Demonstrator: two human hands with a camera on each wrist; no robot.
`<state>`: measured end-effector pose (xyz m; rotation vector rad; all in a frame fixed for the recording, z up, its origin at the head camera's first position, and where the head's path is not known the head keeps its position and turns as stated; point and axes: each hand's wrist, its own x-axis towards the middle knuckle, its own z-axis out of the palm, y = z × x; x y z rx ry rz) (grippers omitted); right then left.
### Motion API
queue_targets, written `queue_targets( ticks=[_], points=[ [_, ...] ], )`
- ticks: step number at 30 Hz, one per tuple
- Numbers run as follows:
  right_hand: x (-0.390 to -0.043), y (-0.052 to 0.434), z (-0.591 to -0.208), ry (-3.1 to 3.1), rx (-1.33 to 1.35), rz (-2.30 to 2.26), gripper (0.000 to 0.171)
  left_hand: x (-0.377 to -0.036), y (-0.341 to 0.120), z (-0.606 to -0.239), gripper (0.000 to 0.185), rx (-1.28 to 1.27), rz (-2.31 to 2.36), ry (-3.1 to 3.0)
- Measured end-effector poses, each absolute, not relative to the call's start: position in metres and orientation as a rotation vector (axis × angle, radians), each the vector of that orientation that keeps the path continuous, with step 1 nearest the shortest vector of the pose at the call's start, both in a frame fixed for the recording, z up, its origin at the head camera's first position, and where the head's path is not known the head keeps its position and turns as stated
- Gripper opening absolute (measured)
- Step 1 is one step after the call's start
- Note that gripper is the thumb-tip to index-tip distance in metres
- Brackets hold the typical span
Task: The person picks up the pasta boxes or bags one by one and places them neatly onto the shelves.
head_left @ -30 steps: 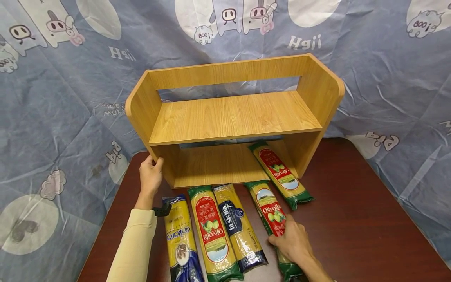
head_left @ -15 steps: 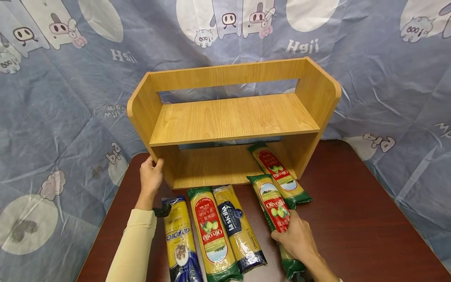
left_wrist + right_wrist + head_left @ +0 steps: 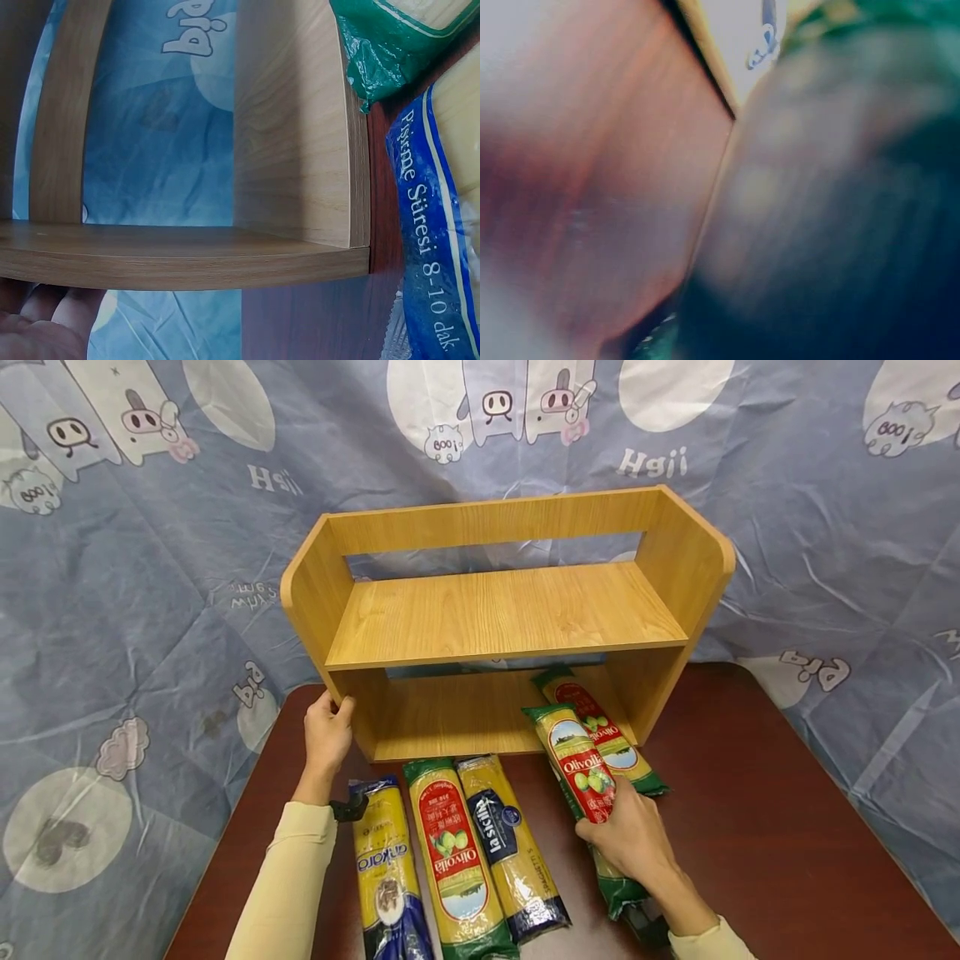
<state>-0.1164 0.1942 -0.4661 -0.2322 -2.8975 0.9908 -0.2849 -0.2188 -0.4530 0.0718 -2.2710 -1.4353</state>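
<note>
Right now the spaghetti packet (image 3: 583,777) with the red Olivoila label sits in the right hand (image 3: 633,839), whose fingers wrap round its lower half. Its far end is raised off the table (image 3: 765,827) and points toward the lower opening of the wooden shelf (image 3: 502,610), lying across a second packet of the same brand (image 3: 611,739) that is already partly inside that lower bay, against the right wall. The right wrist view is too blurred to add anything about the grip.

The left hand (image 3: 327,735) holds the shelf's left side panel near its front bottom corner, thumb on the front edge and fingers behind; the left wrist view shows fingertips (image 3: 45,319) against the outside of that panel.

Judging by this, the step in hand is loading the held packet into the lower bay while the other hand steadies the shelf. The next move seems to call for sliding the packet in lengthwise beside its twin, low enough to pass under the upper board and angled so it does not ride up on the one already there.

Three more packets lie side by side on the table in front of the shelf: a blue-and-yellow one (image 3: 386,868) nearest the left sleeve (image 3: 288,885), a green one with a red label (image 3: 453,860), and a yellow one with a dark blue band (image 3: 510,847). Behind everything hangs a blue cartoon-print cloth (image 3: 135,568).
</note>
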Motion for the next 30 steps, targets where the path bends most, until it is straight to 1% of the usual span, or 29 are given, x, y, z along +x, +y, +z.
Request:
queue_targets(
  ticks=[15, 23, 30],
  points=[
    [-0.150, 0.183, -0.455, -2.899, -0.115, 0.969, 0.081, -0.286, -0.219, -0.454, 0.022, 0.067, -1.425, -2.267],
    [-0.173, 0.180, -0.454, -2.896, -0.078, 1.005, 0.090, -0.285, -0.220, -0.455, 0.024, 0.054, -1.462, -2.268],
    [-0.195, 0.177, -0.457, -2.904, -0.056, 1.055, 0.086, -0.285, -0.222, -0.454, 0.022, 0.059, -1.430, -2.286]
  ],
)
